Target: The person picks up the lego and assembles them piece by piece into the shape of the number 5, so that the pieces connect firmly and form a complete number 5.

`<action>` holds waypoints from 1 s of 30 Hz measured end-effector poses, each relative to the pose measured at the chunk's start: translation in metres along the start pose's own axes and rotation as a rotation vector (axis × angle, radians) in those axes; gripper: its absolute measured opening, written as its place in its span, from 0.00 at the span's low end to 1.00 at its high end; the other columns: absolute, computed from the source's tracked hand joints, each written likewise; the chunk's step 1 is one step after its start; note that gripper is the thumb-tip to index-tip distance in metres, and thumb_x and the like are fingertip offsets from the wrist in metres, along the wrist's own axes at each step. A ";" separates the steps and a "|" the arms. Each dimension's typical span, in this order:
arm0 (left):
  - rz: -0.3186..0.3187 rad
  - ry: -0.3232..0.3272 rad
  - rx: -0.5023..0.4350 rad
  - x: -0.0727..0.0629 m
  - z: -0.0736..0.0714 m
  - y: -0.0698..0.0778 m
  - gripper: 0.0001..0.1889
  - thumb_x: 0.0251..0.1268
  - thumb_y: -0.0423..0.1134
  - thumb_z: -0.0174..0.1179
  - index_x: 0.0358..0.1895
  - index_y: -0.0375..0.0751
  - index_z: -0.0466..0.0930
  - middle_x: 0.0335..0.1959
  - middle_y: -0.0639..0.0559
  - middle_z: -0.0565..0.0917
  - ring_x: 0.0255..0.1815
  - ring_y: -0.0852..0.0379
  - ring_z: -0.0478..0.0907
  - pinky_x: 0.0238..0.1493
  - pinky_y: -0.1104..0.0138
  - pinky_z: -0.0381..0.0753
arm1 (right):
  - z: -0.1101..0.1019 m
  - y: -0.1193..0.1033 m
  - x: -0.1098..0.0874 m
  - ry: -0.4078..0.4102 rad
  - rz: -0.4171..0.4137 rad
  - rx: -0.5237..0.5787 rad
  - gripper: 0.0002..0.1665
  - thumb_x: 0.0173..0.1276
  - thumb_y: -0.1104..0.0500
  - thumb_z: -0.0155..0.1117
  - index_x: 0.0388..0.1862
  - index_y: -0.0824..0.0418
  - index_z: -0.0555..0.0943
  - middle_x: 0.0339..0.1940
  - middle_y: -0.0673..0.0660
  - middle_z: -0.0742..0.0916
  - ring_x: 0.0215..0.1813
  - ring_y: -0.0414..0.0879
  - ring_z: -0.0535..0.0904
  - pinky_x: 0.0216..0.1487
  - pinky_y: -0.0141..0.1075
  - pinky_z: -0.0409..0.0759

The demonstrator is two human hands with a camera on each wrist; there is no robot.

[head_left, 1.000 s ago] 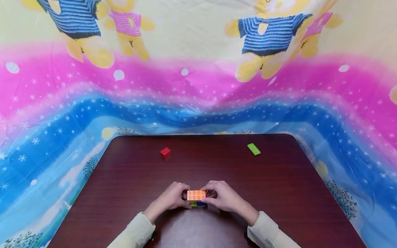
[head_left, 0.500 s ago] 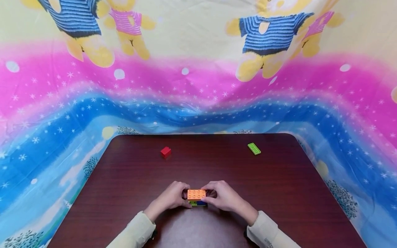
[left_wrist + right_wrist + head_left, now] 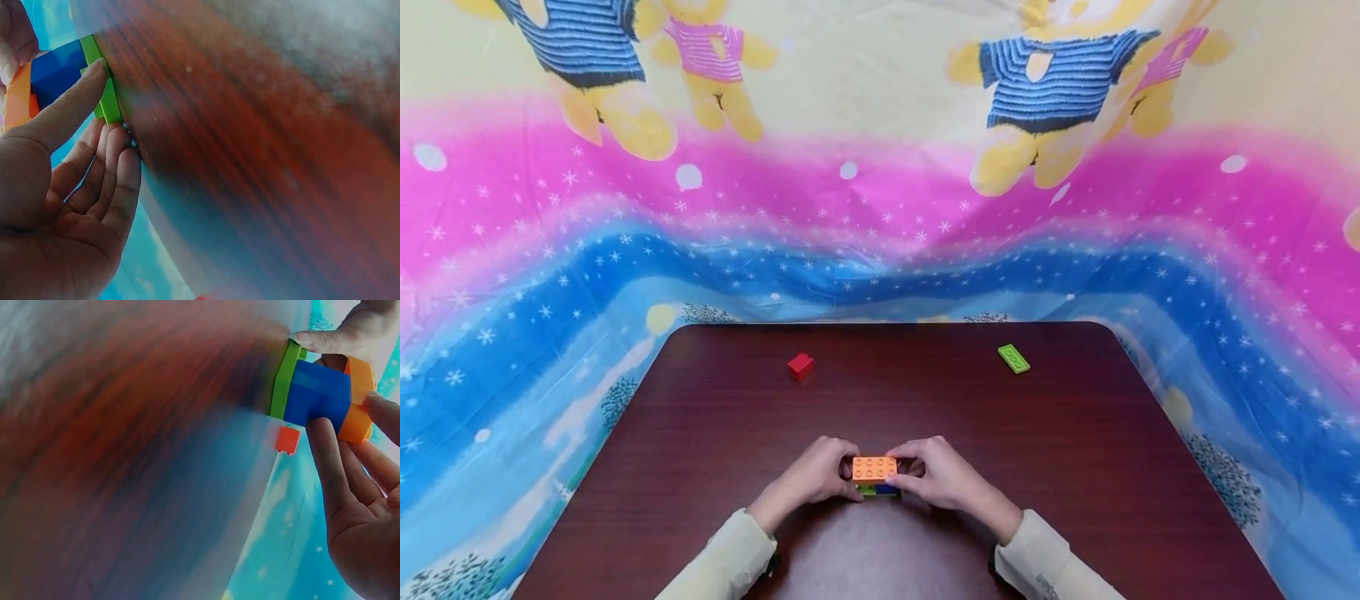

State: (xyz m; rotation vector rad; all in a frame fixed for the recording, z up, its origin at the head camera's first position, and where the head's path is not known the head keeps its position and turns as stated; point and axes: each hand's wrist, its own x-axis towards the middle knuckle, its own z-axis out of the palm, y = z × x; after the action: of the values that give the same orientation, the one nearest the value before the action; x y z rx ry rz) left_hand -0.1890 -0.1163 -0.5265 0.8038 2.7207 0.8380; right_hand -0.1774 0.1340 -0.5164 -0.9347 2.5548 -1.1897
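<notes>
1. On the dark wooden table (image 3: 737, 417), a small stack (image 3: 875, 478) of three pieces between two hands — with the orange brick (image 3: 874, 468) as its top, showing eight studs upward in two rows of four.
2. Under the right part of the orange brick, the blue brick (image 3: 315, 394), partly hidden from above.
3. Lowest in the stack, below the orange brick and the blue one, the green base plate (image 3: 110, 103), with studs visible toward the left. Not possible to tell if touching the table or slightly above.
4. Just left of the orange brick, the left hand (image 3: 820, 475), pinching the green base plate: thumb laid upon one side, other fingertips close together at the end.
5. Just right of the orange brick, the right hand (image 3: 938, 473), pinching this same brick between thumb and fingers — and with one finger also against the blue brick.
6. Beyond the orange brick and to its left, well apart, a red brick (image 3: 801, 367).
7. Beyond the orange brick and to its right, also well apart, a loose green plate (image 3: 1013, 359), lying flat.
8. Farther behind the orange brick, past the table edge, a colourful cloth (image 3: 880, 208) with printed bears (image 3: 1045, 83) in striped shirts.
9. Nearer than the orange brick, at both wrists, pale sleeves (image 3: 726, 554).
</notes>
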 end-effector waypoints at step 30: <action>-0.012 -0.023 0.015 0.000 0.002 -0.002 0.20 0.43 0.45 0.86 0.30 0.51 0.79 0.23 0.63 0.76 0.25 0.67 0.69 0.29 0.73 0.73 | 0.003 0.006 -0.001 0.006 0.028 0.029 0.17 0.68 0.56 0.75 0.53 0.59 0.88 0.43 0.53 0.91 0.38 0.32 0.84 0.38 0.26 0.85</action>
State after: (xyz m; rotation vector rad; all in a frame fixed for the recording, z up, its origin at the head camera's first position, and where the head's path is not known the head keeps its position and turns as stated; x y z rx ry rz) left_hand -0.1895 -0.1173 -0.5292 0.7946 2.7125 0.8023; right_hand -0.1784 0.1360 -0.5229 -0.8881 2.5402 -1.2202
